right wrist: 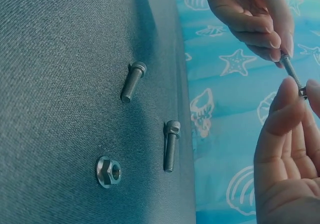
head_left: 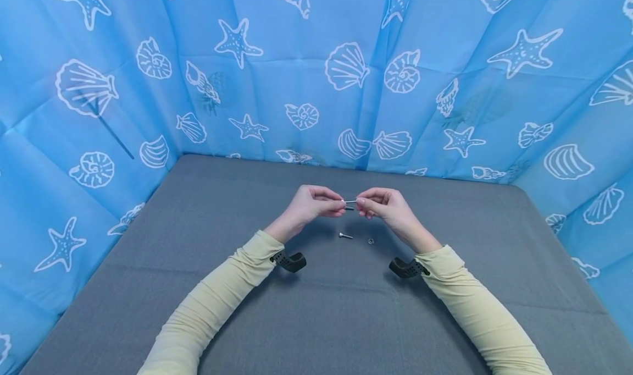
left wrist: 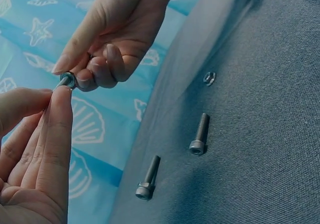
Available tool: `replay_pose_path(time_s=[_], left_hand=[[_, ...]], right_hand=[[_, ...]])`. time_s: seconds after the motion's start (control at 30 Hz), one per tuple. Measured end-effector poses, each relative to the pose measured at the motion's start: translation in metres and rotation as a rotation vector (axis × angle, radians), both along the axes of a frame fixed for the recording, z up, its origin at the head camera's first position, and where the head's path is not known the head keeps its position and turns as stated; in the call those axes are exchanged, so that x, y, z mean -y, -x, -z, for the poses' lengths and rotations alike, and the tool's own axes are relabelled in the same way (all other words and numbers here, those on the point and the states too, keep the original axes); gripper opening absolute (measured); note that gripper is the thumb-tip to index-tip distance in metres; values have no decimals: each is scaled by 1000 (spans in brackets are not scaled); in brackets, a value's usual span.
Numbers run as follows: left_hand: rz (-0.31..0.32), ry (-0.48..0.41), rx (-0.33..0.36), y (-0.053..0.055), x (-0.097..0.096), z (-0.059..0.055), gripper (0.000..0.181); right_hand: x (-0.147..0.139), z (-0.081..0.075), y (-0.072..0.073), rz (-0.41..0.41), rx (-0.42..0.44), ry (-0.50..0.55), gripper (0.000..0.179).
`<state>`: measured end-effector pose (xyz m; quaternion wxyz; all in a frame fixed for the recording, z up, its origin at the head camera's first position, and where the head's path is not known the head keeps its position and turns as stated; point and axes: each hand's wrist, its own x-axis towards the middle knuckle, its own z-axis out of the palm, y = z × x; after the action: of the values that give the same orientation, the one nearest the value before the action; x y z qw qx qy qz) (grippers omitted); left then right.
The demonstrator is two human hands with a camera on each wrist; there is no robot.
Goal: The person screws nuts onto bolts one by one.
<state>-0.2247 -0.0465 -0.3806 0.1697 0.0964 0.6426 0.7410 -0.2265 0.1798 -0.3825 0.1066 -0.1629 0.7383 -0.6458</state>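
Above the table, my left hand (head_left: pixel 312 203) pinches one end of a metal bolt (right wrist: pixel 290 70) between thumb and fingers; the head is hidden in that grip. At the other end of the bolt, my right hand (head_left: pixel 387 203) pinches a small flange nut (left wrist: pixel 68 79) in its fingertips. The nut sits at the bolt's tip, and bare thread shows between the two hands in the right wrist view. A second bolt (head_left: pixel 345 236) lies on the table below, with a loose flange nut (right wrist: pixel 109 172) to its right. Just beyond, a third bolt (right wrist: pixel 171 146) lies with a nut up by its head.
A grey cloth-covered table (head_left: pixel 237 320) lies under both forearms. Blue curtains (head_left: pixel 306 45) printed with shells and starfish hang along its back and sides. Each wrist wears a black band mount, the left one (head_left: pixel 290 262) and the right one (head_left: pixel 407 268) both low over the cloth.
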Motion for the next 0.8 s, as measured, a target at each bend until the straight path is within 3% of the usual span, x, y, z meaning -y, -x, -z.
replay_pose_path(time_s=[0.37,0.53,0.63,0.8], left_hand=[[-12,-4,19,1,2,0,26],[-12,2,9,2,2,1,24],[-14,3,-1,1,2,2,25],[-17,5,-8,1,3,3,23]], right_hand=[[-4,-5,-1,-50,7,13,36],[-4,-6,-2,-45,4,-37,27],[-3,-5,-1,-53,9,-64,30],[-4,-4,-1,-93,39,2,30]])
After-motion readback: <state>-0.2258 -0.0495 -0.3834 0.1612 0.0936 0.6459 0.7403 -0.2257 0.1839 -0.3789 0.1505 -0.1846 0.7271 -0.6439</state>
